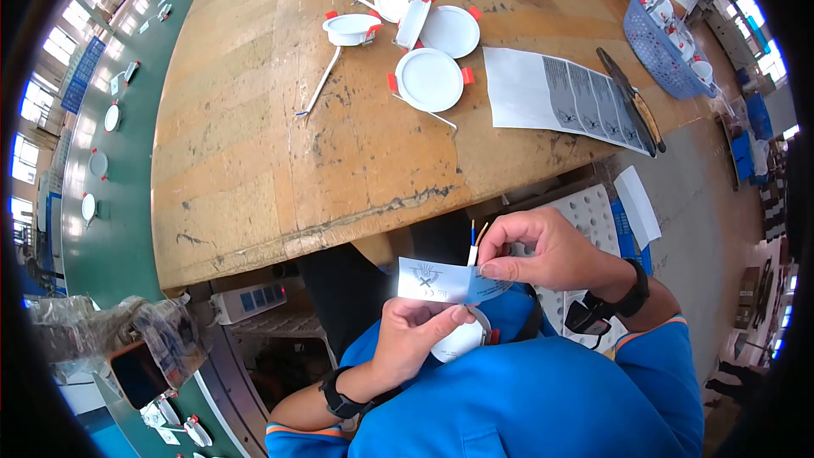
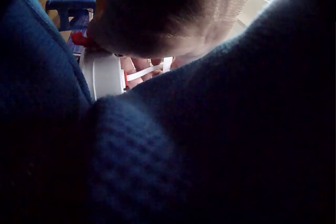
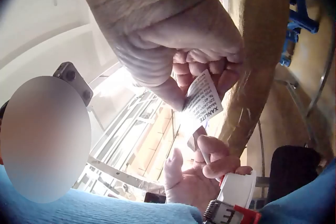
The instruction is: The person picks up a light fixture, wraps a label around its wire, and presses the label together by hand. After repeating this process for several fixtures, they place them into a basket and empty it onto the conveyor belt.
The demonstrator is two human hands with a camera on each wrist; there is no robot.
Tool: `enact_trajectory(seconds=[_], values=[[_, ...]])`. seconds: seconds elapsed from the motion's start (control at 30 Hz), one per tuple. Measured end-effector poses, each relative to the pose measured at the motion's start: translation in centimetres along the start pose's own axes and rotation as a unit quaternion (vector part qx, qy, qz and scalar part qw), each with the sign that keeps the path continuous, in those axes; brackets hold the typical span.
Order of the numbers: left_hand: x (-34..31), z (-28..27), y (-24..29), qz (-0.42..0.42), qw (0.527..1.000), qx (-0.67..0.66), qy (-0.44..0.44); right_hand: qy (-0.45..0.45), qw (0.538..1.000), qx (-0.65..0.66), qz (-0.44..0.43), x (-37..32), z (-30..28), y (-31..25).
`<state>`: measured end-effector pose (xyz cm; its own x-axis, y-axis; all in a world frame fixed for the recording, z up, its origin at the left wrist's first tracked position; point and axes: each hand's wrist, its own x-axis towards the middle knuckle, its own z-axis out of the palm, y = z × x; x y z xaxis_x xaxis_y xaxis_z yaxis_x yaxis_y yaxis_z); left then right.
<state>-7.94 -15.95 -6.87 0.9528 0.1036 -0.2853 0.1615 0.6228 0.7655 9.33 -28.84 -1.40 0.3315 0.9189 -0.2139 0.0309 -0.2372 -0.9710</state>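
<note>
In the head view my left hand (image 1: 411,339) grips a round white downlight (image 1: 460,341) and its short white cable close to my lap. The downlight's white rim and a red clip also show in the left wrist view, beside the cable (image 2: 144,73). My right hand (image 1: 547,253) pinches one end of a printed white label (image 1: 428,278) between thumb and forefinger. The label crosses the cable just below its stripped end, where blue and brown wires (image 1: 473,233) stick up. Printed text on the label (image 3: 205,100) faces the right wrist camera.
Several downlights (image 1: 430,80) with red clips lie on the wooden table (image 1: 280,144). A printed sheet (image 1: 551,93) and a black tool with yellowish handles (image 1: 632,102) lie at its right. Beyond stand a blue basket (image 1: 657,51) and another person; a green belt (image 1: 106,229) runs left.
</note>
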Motion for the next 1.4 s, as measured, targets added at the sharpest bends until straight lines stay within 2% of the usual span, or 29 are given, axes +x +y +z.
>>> enact_trajectory(seconds=[0.23, 1.07, 1.4], values=[[0.31, 0.45, 0.09, -0.014, 0.997, -0.070, 0.040, -0.011, 1.000, -0.002, 0.014, 0.06, -0.15, 0.11], [0.55, 0.63, 0.10, -0.030, 0.995, -0.078, 0.054, -0.018, 1.000, -0.011, 0.017, 0.25, -0.29, 0.16], [0.89, 0.22, 0.37, -0.067, 0.994, -0.088, 0.021, -0.014, 0.997, -0.066, -0.031, 0.28, -0.67, 0.40]])
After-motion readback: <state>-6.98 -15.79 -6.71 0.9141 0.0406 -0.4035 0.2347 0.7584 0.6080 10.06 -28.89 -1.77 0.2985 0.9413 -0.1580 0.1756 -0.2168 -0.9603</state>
